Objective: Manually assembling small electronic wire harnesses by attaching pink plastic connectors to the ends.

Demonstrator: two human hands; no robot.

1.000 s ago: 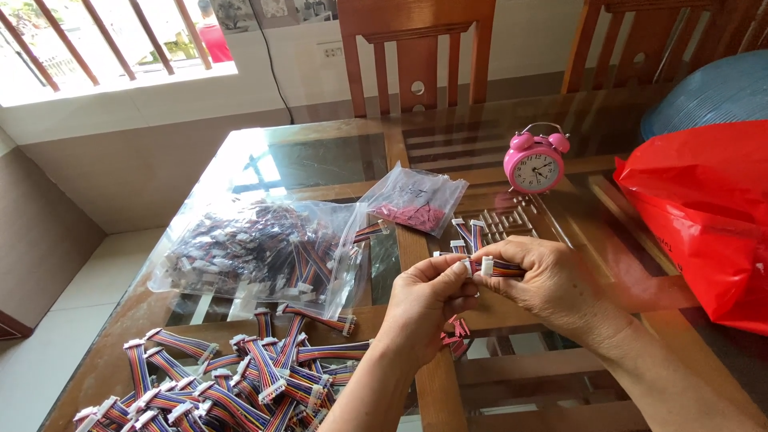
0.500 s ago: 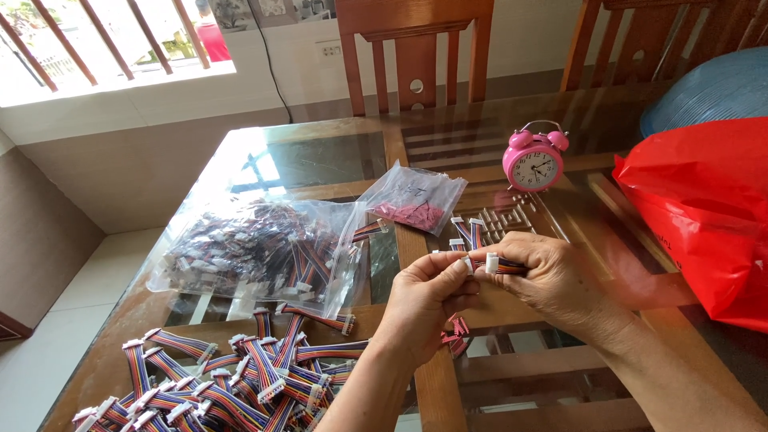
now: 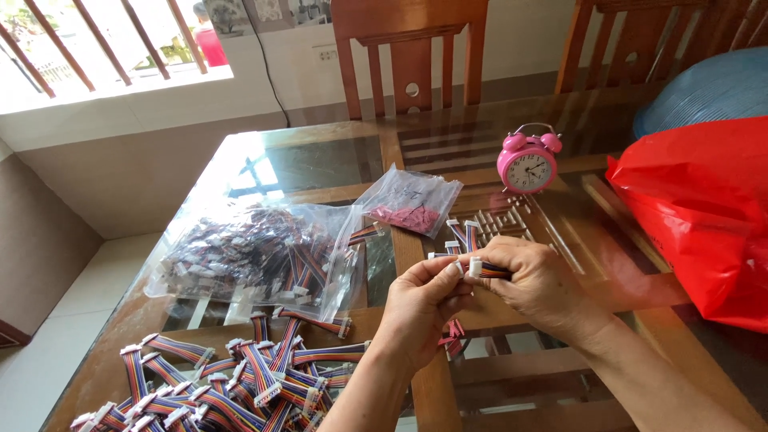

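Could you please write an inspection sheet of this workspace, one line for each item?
Surface: glass-topped wooden table, reflecting light.
Job's things: short multicoloured ribbon cable with white connector, pinched between both hands.
Clutter: pile of ribbon cables; large clear bag of cables; small clear bag of pink parts; pink alarm clock; red plastic bag.
Grippers: left hand and right hand both gripping the cable.
Cables: dark cord down the wall.
Surroundings: wooden chairs, barred window.
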